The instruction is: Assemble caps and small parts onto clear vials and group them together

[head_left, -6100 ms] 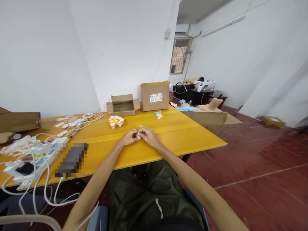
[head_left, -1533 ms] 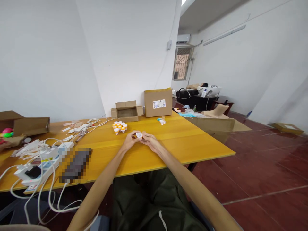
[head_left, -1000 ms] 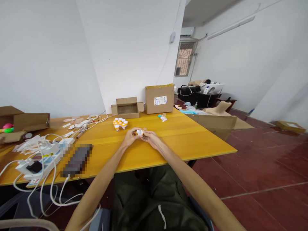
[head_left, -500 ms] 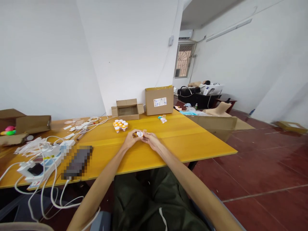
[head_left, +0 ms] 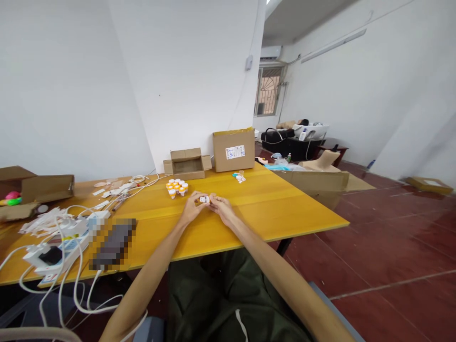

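Over the front half of the yellow wooden table (head_left: pixel 278 209), a small white piece with dark marks (head_left: pixel 204 199) sits between my two hands. My left hand (head_left: pixel 191 209) pinches it from the left, thumb and fingers curled. From the right, my right hand (head_left: pixel 221 209) has its fingers closed on the same piece, hiding that end. Just beyond my left hand stands a tight group of small white-and-orange capped pieces (head_left: pixel 177 186), several in number. Farther back lie small flat white bits (head_left: pixel 241 179) beside a teal one and a clear cup.
An open cardboard box (head_left: pixel 187 166) and a taller closed carton (head_left: pixel 234 151) stand at the table's back edge. To my left are a power strip (head_left: pixel 71 251) with tangled white cables, a pixelated dark device (head_left: pixel 114 243) and another open box (head_left: pixel 48 189).
The white piece has turned in my fingers, so dark marks now face me. Both hands keep their hold in nearly the same place. The camera view has shifted slightly.
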{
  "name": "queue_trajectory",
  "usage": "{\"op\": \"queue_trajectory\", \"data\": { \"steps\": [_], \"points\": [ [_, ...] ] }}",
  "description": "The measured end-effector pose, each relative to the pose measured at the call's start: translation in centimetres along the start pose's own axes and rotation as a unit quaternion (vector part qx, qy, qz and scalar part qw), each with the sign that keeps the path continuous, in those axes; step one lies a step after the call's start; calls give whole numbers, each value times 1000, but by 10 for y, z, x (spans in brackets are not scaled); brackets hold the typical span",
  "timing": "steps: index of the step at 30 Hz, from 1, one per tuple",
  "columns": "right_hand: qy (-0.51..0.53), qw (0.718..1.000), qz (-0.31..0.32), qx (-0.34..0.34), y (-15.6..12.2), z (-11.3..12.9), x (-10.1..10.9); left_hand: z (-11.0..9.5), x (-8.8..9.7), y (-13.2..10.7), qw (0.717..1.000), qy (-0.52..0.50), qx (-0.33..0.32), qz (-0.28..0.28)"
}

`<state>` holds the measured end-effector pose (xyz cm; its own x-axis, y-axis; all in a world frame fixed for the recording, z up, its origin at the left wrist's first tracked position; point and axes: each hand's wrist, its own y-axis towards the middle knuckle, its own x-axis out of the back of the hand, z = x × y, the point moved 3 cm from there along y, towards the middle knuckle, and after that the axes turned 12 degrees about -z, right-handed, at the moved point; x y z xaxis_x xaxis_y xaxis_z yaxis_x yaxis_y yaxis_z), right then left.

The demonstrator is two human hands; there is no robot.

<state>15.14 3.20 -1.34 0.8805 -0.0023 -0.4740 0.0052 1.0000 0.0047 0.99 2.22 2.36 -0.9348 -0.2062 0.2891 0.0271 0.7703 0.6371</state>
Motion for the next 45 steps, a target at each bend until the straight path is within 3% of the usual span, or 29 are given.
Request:
{"op": "queue_trajectory", "data": {
  "steps": [5, 18, 33, 45],
  "points": [
    [-9, 999, 16, 31, -3, 2, 0, 0, 0, -1, 1000, -12, -9, -4],
    [-10, 1000, 3, 25, 2, -2, 1, 2, 0, -2, 999, -13, -49, 2],
    [18, 999, -22, 29, -7, 5, -3, -2, -1, -1, 999, 34, -22, -16],
    [20, 999, -21, 31, -9, 6, -4, -6, 0, -2, 989, 50, -138, -5]
  ]
}}
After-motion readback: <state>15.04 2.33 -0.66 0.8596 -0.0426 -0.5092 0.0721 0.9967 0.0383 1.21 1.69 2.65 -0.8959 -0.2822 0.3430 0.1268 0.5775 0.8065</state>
